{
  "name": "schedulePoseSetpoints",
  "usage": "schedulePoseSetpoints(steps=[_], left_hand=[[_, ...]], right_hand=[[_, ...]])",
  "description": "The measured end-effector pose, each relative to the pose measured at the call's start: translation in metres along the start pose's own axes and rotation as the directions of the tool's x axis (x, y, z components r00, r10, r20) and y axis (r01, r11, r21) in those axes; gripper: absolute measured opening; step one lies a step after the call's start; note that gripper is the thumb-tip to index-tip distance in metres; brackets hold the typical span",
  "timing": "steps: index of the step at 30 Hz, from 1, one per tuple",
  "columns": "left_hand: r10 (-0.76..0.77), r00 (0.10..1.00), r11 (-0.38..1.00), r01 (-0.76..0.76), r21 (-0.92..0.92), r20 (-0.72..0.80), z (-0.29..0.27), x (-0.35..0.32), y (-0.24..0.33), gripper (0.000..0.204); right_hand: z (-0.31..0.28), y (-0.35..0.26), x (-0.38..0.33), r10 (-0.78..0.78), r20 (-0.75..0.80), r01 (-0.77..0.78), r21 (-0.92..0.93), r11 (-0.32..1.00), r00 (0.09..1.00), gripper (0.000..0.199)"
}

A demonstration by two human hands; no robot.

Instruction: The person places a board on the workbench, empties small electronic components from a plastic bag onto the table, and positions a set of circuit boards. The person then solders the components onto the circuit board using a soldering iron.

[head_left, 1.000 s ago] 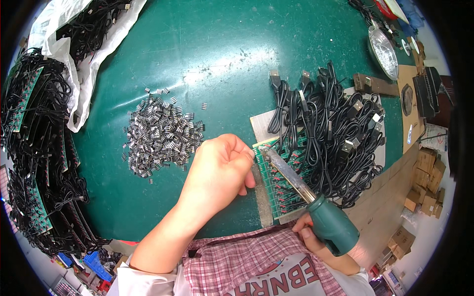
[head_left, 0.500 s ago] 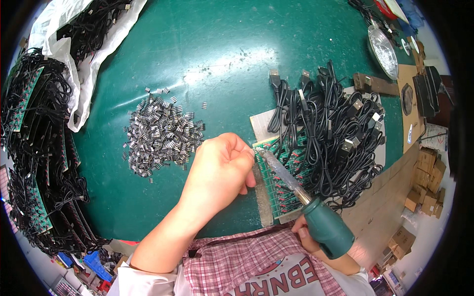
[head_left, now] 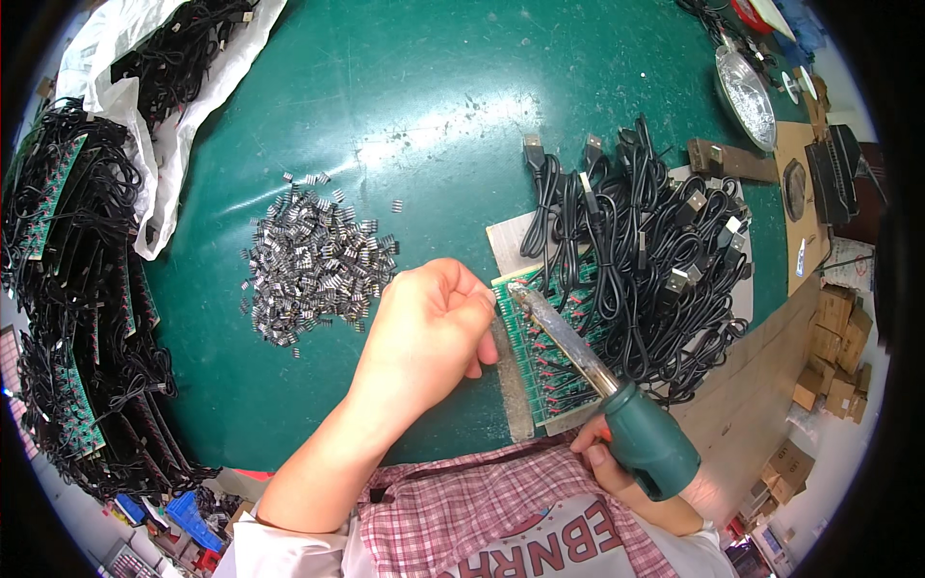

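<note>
My left hand (head_left: 434, 323) is closed in a pinch at the far left corner of a green circuit board (head_left: 525, 337). Whatever its fingertips hold is hidden or too small to name. From the lower right, my right hand (head_left: 605, 458) grips a soldering iron (head_left: 655, 443) with a thick green handle, which partly hides the hand. The iron's long metal tip slants over the board and ends near its far left corner, a little right of my left fingertips. Small red and black wire ends line the board, and bundled black USB cables (head_left: 626, 260) run off its right side.
A pile of small pin connectors (head_left: 318, 260) lies left of my left hand. Wired boards (head_left: 72, 405) and cables are stacked at the far left, beside a white bag (head_left: 183, 125). At the right are a metal bar (head_left: 732, 161) and a shiny dish (head_left: 747, 101).
The soldering iron has shifted slightly to the right, its tip drawing back from my left fingertips. My left hand has stayed practically in place.
</note>
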State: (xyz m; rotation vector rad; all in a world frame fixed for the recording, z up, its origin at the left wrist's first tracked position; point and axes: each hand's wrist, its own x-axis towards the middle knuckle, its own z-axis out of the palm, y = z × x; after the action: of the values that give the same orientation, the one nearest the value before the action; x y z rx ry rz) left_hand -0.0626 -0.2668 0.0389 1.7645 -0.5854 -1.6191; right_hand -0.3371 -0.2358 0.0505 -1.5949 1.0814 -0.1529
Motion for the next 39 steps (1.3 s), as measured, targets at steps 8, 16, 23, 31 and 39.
schedulePoseSetpoints(steps=[8, 16, 23, 31, 39], left_hand=[[-0.007, 0.999, 0.999, 0.006, 0.034, 0.036, -0.007, -0.003, 0.002, 0.017], [-0.030, 0.999, 0.998, 0.028, -0.051, -0.030, -0.027, -0.012, 0.000, 0.021], [-0.023, 0.998, 0.999, 0.021, 0.035, 0.057, -0.014, -0.003, 0.005, 0.019], [0.015, 0.997, 0.991, -0.026, 0.129, 0.080, -0.011, 0.003, 0.009, 0.016], [0.007, 0.998, 0.991, -0.015, 0.132, 0.058, -0.011, 0.004, 0.010, 0.015]], right_hand=[[0.001, -0.007, 0.001, 0.018, -0.035, -0.014, 0.100, 0.995, 0.999, 0.014], [0.002, -0.011, -0.005, 0.206, -0.002, -0.200, 0.235, 0.951, 0.979, 0.014], [0.001, -0.009, 0.000, 0.018, 0.008, -0.018, 0.074, 0.997, 1.000, 0.016], [0.007, 0.001, -0.003, 0.030, -0.015, -0.029, 0.086, 0.996, 0.999, 0.020], [0.021, 0.035, -0.012, -0.042, -0.120, 0.051, 0.070, 0.996, 0.992, 0.031]])
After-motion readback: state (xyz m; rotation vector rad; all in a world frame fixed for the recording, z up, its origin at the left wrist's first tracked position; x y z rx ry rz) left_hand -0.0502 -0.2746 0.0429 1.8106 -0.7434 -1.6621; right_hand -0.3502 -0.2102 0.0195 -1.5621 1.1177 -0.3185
